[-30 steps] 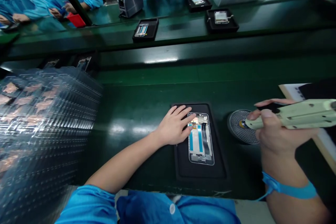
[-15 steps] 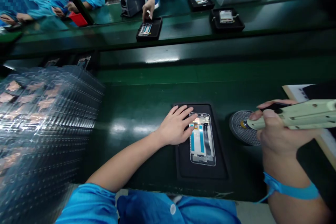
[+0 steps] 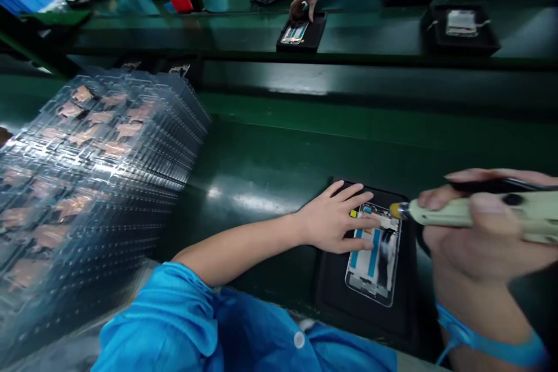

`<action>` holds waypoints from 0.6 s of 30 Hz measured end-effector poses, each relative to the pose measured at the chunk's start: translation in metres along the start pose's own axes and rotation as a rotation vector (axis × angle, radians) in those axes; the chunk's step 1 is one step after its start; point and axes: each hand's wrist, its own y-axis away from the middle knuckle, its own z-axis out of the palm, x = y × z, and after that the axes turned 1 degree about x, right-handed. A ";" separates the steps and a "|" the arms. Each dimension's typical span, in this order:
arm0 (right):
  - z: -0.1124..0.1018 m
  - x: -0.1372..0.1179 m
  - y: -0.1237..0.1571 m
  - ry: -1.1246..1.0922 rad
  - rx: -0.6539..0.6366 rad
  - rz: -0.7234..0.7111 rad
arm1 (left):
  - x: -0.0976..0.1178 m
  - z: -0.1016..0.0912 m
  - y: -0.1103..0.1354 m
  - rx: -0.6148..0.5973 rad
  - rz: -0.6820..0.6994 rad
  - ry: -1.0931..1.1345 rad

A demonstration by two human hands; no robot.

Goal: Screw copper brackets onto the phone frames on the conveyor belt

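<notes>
Head view: I have the left hand point(image 3: 333, 224) spread flat on the phone frame point(image 3: 374, 256) at five o'clock, the right hand point(image 3: 462, 244) gripping an electric screwdriver point(image 3: 475, 212); I judge a slip of its bit point(image 3: 399, 210) could nick those fingers point(image 3: 366, 221)

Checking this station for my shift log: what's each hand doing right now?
Left hand: open, fingers spread over the phone housing, not gripping.
Right hand: closed, holding an electric screwdriver.

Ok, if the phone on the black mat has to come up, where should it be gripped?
Probably by its two long edges near the lower end, coming from the near side. The phone lies flat on the black mat, and that end looks free, while the left hand covers the upper part and the screwdriver in the right hand points at the top.
</notes>
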 end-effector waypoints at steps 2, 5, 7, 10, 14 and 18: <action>0.022 0.002 0.010 -0.053 -0.064 -0.020 | 0.001 -0.001 0.000 -0.016 -0.016 0.004; 0.032 0.006 0.018 -0.064 -0.155 0.020 | 0.002 -0.002 -0.001 -0.037 -0.031 0.021; 0.029 0.008 0.019 -0.056 -0.160 0.027 | 0.003 -0.003 -0.002 -0.048 -0.035 0.028; 0.025 0.012 0.019 -0.061 -0.163 -0.008 | 0.002 -0.003 -0.002 -0.057 -0.028 0.029; 0.025 0.015 0.019 -0.078 -0.184 -0.017 | 0.002 -0.003 -0.001 -0.060 -0.029 0.021; 0.026 0.015 0.020 -0.087 -0.184 -0.009 | 0.003 -0.004 -0.001 -0.073 -0.032 0.016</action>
